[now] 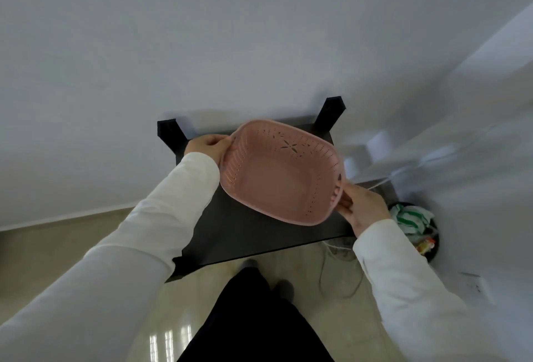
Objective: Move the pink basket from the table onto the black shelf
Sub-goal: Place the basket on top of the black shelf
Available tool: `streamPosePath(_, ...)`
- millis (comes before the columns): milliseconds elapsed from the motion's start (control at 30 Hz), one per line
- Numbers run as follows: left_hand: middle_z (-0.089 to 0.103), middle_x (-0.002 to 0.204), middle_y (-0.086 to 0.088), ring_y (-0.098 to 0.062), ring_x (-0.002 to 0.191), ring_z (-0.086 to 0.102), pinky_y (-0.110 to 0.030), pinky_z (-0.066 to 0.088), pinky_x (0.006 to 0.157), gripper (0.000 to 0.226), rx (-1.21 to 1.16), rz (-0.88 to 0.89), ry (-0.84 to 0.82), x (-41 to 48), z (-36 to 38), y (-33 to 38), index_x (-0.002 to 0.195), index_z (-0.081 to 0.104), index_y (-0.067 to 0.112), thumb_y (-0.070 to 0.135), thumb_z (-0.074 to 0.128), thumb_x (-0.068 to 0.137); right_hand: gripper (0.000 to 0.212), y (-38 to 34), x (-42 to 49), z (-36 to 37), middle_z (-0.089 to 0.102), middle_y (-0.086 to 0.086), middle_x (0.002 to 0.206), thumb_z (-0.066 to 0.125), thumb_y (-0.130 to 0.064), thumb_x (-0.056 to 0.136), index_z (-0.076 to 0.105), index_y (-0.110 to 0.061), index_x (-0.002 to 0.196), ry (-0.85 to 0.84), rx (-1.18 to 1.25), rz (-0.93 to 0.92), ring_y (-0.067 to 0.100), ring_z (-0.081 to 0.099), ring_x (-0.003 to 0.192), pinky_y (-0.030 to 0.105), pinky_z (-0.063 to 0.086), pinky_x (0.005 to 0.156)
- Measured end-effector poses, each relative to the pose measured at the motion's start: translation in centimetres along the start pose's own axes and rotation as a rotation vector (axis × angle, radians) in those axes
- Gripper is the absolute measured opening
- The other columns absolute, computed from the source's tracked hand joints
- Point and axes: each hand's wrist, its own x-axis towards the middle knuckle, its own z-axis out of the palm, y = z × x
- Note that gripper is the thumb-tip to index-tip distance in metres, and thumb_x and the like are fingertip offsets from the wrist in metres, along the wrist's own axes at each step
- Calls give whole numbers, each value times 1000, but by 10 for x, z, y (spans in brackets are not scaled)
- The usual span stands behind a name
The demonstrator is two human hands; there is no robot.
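The pink basket (281, 172) is an empty perforated plastic tub, held over the top of the black shelf (230, 234). It tilts slightly, its far left end higher. My left hand (206, 145) grips its left rim and my right hand (362, 207) grips its right rim. Whether the basket's bottom touches the shelf top I cannot tell. The shelf stands against a white wall, with two black posts rising at its back corners.
A dark waste bin (418, 226) with wrappers in it stands on the floor right of the shelf. White cables (340, 272) lie on the glossy beige floor beside it. My legs and feet are below, close to the shelf's front edge.
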Motion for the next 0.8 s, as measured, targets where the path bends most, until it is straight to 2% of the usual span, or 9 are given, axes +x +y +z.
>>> streamPosePath(33, 65, 82, -1, -16, 72, 58, -26, 43, 81, 28, -1, 3, -4, 3, 0, 0, 107, 68, 12, 25, 58, 84, 36, 2, -1, 0, 51, 4, 73, 48, -11, 90, 51, 7, 122, 4, 3, 1, 12, 51, 66, 22, 46, 65)
streamPosePath(100, 65, 86, -4, -17, 71, 58, -27, 44, 81, 27, 2, 14, -12, 8, 1, 0, 106, 68, 11, 23, 58, 84, 35, 2, -2, 1, 55, 5, 75, 49, -11, 89, 53, 8, 119, 13, 17, 23, 14, 54, 69, 25, 47, 68)
streamPosePath(233, 63, 92, -4, -20, 79, 58, -26, 43, 82, 28, 61, 30, -26, 13, 3, -1, 108, 67, 12, 24, 58, 84, 16, 2, -5, 3, 60, 8, 78, 52, -9, 88, 62, 1, 95, 28, 58, 76, 18, 57, 70, 28, 51, 70)
streamPosePath(333, 64, 91, -6, -23, 83, 59, -28, 47, 84, 28, 46, 24, -38, 18, 2, -2, 107, 68, 11, 23, 59, 84, 14, 5, -2, 6, 57, 7, 74, 52, -10, 88, 60, -6, 78, 62, 58, 96, 17, 54, 67, 27, 50, 67)
streamPosePath(467, 66, 83, -3, -13, 67, 57, -24, 48, 75, 26, 20, 13, -50, 24, 2, -5, 105, 68, 11, 22, 59, 83, 15, 8, 1, 7, 56, 7, 73, 52, -12, 88, 60, -7, 76, 72, 46, 101, 18, 54, 67, 27, 50, 67)
streamPosePath(600, 61, 73, 4, -8, 65, 54, -17, 45, 65, 26, 41, 26, -47, 26, 1, -5, 107, 67, 12, 22, 58, 84, 15, 10, 3, 9, 56, 7, 74, 51, -12, 88, 59, -8, 76, 78, 44, 98, 18, 54, 68, 28, 50, 69)
streamPosePath(733, 64, 91, -7, -21, 75, 59, -28, 46, 80, 28, 62, 29, -48, 26, 2, -5, 108, 67, 11, 22, 57, 85, 15, 10, 1, 10, 56, 7, 74, 51, -11, 88, 59, -8, 77, 85, 40, 101, 18, 54, 68, 28, 50, 72)
streamPosePath(800, 64, 92, -7, -24, 83, 59, -29, 46, 82, 28, 74, 25, -47, 26, 2, -5, 108, 67, 11, 23, 57, 85, 14, 10, 0, 10, 56, 7, 75, 51, -11, 88, 59, -8, 78, 86, 39, 101, 18, 55, 69, 29, 50, 74)
